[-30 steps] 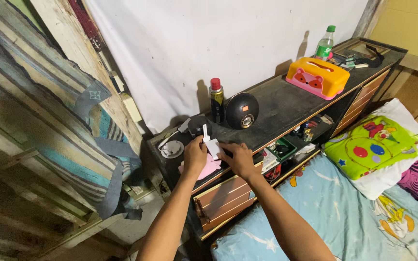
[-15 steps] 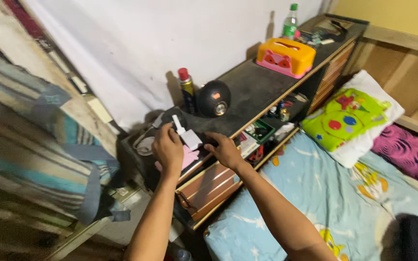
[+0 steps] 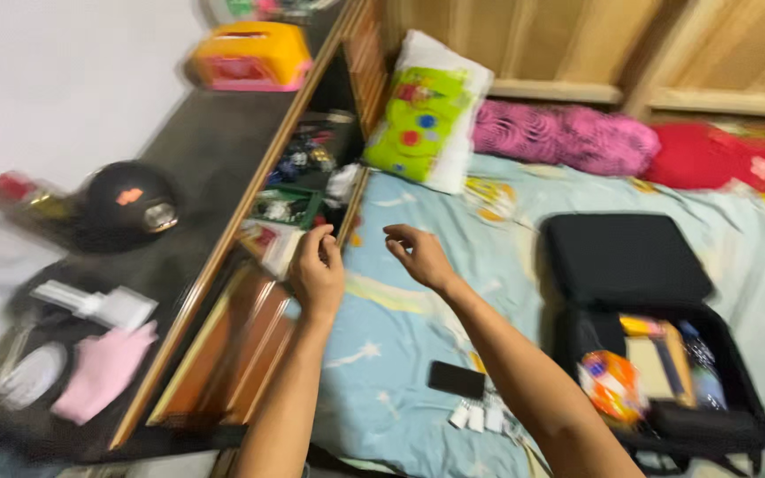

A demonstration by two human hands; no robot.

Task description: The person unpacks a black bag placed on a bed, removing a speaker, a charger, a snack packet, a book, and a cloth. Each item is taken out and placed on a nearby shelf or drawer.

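Both our hands up over the bed edge, nothing in them as far as we can tell.

Far left on the dark shelf (image 3: 188, 168) lie a pink glove-shaped thing (image 3: 103, 372) and a white flat piece (image 3: 117, 307), by a round black speaker (image 3: 126, 202). Our left hand (image 3: 318, 270) hovers with fingers curled narrow, the right hand (image 3: 419, 254) loosely open. Nearest is the blurry white packet (image 3: 278, 248) (probably light and floppy; we'd pinch its edge). Right: phone (image 3: 456, 379), open black case (image 3: 657, 354).
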